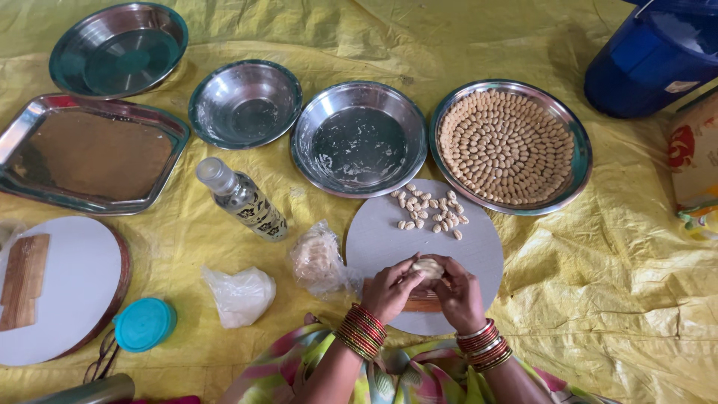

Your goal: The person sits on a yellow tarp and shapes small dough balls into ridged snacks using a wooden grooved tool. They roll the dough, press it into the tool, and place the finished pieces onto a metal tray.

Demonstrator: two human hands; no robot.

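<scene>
Several steel dishes (120, 49) line the yellow sheet (613, 284) within our reach. Our left hand (390, 288) and right hand (458, 293) meet over the round white board (381, 239), both grips pinching a small dough lump (428, 267) between fingertips, seemingly to shape it. Rightward, finished shaped pieces (505, 146) fill a steel plate (580, 161).

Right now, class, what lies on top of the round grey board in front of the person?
On the round grey board lie loose small shaped dough pieces. The left hand and right hand press a dough lump over a ridged wooden piece, which they mostly cover.
</scene>
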